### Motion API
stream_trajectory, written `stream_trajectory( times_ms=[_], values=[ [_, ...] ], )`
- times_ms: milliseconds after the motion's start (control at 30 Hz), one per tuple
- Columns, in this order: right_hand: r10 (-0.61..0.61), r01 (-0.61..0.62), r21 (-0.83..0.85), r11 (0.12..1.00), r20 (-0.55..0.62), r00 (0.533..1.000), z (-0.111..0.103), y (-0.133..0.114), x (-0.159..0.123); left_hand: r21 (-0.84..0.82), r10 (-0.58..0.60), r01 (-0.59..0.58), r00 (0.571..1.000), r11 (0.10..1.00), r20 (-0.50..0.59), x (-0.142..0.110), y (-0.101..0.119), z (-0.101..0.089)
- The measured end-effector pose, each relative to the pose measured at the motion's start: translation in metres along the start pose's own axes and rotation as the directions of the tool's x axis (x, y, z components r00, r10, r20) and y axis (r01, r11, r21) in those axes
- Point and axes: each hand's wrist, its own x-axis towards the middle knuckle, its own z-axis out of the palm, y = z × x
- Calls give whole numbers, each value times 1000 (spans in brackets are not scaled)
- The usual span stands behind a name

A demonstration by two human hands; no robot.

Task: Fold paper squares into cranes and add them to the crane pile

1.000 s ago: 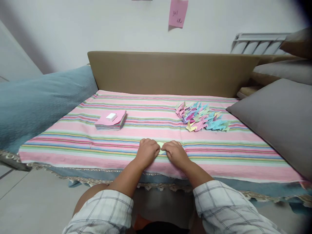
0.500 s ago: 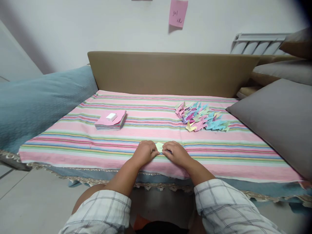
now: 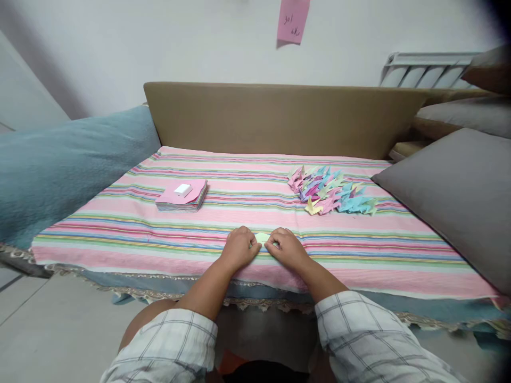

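Right, in the head view we have a striped cloth (image 3: 120,234) in pink, green, blue and yellow spread over the seat of a sofa, and near its front edge both hands are at work. The left hand (image 3: 240,248) and the right hand (image 3: 288,249) face each other, fingers curled, pinching the two sides of a small pale green paper (image 3: 262,237) that lies between them on the cloth.

Over to the left, a stack of paper (image 3: 181,198) with a pink top sheet, and a small white block (image 3: 182,190) sits on that. Across to the right, beyond the hands, a crowd of folded paper cranes (image 3: 331,191) in pink, purple, blue, green and yellow!

Now the room: a brown backrest (image 3: 271,117) runs along the far side, a blue cover (image 3: 75,165) drapes the left arm, and a big grey cushion (image 3: 451,197) leans in at the right. Up on the pale wall (image 3: 199,42) hangs a pink note (image 3: 293,22) with handwriting, white railings (image 3: 427,72) at far right, and pale floor tiles (image 3: 51,324) show at near left.
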Motion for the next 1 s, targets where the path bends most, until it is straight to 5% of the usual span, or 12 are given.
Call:
stream_trajectory(
  times_ms=[533, 767, 1000],
  values=[
    [81, -81, 8, 997, 29, 996, 1, -2, 5, -37, -52, 52, 999, 998, 7, 3, -4, 0],
    [82, -87, 104, 991, 45, 996, 1, 5, 4, -112, 23, -16, 998, 994, 59, 3, -9, 0],
    [70, -80, 134, 988, 77, 995, -1, 6, 4, 30, 90, -91, 995, 995, 46, -3, -7, 0]
  ],
)
